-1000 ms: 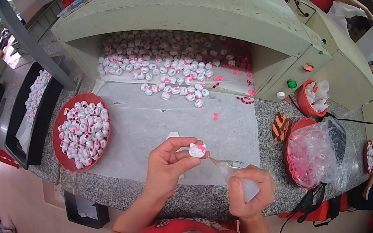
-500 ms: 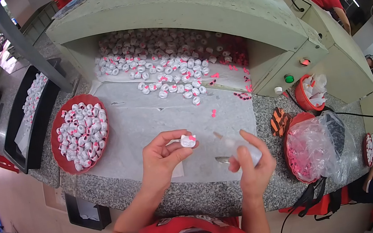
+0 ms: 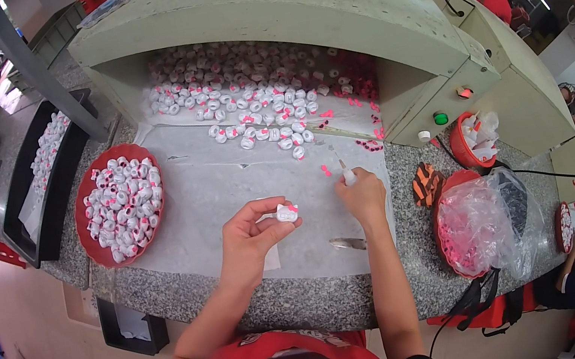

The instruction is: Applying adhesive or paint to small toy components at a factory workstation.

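Pinching a small white-and-pink piece (image 3: 287, 214) in the left hand (image 3: 246, 240), right hand (image 3: 366, 197) at its three o'clock, fingers wrapping a pale bottle (image 3: 349, 177), red bowl (image 3: 100, 249) at nine.

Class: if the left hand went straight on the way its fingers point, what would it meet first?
Probably the right hand, with its pale bottle: the left hand, holding a white piece, points rightward toward it. Depth is unclear, so it might pass above or below.

Figurines (image 3: 126, 206) in left basin (image 3: 84, 229), paper sheet (image 3: 242, 183) at centre, bag (image 3: 488, 222) over right basin (image 3: 460, 177), hood (image 3: 275, 14) behind
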Demonstrator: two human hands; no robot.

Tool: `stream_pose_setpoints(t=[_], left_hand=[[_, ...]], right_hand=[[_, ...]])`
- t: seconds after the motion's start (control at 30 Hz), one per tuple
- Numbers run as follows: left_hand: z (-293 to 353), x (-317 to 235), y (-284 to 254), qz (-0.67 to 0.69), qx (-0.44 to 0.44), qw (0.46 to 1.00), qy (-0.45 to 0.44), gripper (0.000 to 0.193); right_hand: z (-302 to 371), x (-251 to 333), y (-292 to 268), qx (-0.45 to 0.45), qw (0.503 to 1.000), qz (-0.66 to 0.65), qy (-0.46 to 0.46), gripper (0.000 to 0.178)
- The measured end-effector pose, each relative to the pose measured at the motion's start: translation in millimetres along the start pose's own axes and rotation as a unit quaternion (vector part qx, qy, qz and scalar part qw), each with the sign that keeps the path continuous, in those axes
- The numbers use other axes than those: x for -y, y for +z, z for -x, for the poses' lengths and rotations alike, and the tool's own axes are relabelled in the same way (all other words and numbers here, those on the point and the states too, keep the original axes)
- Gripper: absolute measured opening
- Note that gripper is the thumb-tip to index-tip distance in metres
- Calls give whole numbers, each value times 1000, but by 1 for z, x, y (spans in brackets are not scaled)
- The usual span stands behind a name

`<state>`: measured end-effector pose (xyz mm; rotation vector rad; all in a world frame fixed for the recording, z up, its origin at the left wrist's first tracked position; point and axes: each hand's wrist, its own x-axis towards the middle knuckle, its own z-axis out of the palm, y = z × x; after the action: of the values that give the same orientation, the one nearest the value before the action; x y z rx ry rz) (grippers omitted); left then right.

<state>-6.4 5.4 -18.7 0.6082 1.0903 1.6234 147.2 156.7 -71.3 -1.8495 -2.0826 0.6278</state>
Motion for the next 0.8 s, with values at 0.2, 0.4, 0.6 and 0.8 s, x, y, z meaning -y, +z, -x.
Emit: stream_pose_setpoints(t=[0.2,0.4,0.6,0.8], left_hand=[[2,0,10,10,46,999,7,31],[0,5,0,5,1,1000,27,31],[-2,1,9,-18,32,999,7,32],[-2,5,5,-44,0,998,44,30]], right_hand=[[-15,15,4,-34,999,-16,-31,30],[0,1,-1,-22,998,-15,-54,27],[42,18,-18,46,925,-375,25,14],[65,35,-40,96,866,-491,14,10]])
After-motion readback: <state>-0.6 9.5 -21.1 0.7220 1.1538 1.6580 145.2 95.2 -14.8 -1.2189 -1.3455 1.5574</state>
